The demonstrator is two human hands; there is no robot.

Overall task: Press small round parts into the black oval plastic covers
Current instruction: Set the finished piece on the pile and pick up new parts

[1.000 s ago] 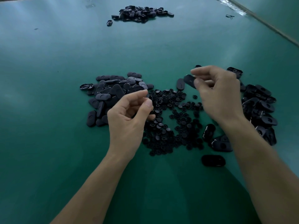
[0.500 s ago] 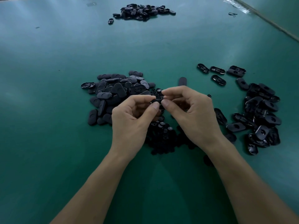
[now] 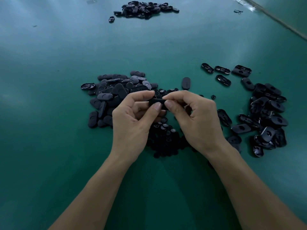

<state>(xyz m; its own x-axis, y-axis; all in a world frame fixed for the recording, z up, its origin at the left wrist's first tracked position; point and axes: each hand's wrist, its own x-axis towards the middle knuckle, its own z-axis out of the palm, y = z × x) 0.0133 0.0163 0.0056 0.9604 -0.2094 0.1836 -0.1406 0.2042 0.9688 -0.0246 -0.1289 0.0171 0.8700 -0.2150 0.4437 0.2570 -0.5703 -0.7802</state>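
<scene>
At the centre of the frame, the left hand point(image 3: 132, 120) and the right hand point(image 3: 196, 118) pinch one black cover point(image 3: 156, 101) between their fingertips. It looks light, stiff and smooth, so it is best held by its long edges.

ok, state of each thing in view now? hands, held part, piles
left hand: pinches held cover
right hand: pinches the same cover
held cover: lifted between both hands; round part seated or not, cannot tell
round parts: loose heap under the hands
left pile: covers heaped, mostly smooth side up
right pile: covers heaped, many hollow side up
far pile: heaped, no hand near
lone cover: flat, apart from piles
</scene>
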